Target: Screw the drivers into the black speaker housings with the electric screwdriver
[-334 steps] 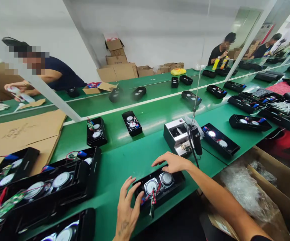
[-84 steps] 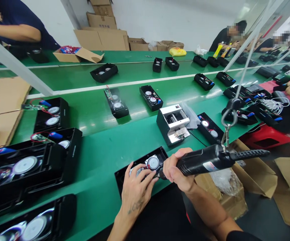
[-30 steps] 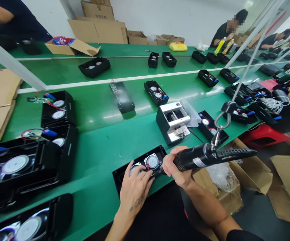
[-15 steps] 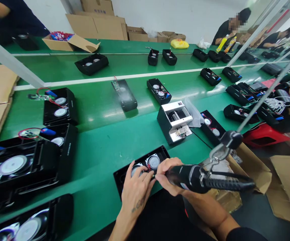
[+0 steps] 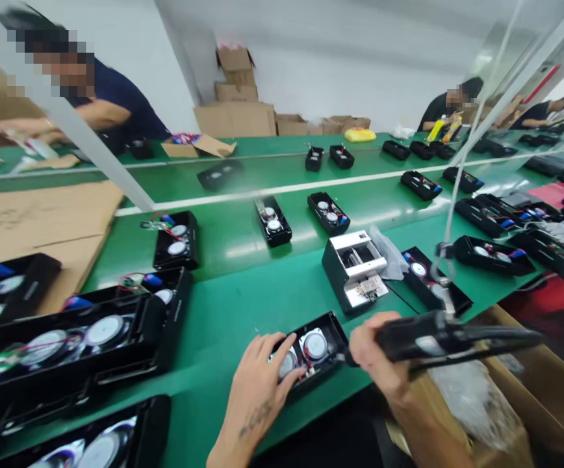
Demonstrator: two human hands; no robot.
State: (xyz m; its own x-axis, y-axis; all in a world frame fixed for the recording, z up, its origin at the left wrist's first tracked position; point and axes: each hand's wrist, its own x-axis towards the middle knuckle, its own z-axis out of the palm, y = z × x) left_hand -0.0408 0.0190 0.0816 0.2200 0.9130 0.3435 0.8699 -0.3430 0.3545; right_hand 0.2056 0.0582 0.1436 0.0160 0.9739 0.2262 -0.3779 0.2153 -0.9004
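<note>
The right hand [image 5: 379,354] wraps firmly around a black cylindrical electric screwdriver [image 5: 416,341], lying nearly level, its tip pointing left. The left hand [image 5: 257,383], thumb and fingers parted, touches a black rectangular speaker case [image 5: 336,344], its long axis slanting lower left to upper right, on the smooth green bench [image 5: 218,331]. Beyond, brown cardboard boxes [image 5: 236,120] stand before a white wall [image 5: 306,91].

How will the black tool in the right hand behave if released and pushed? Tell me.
Linked to a hanging cord, the black tool would probably swing rather than roll. Its thick body looks stiff; the thin tail likely bends.
</note>
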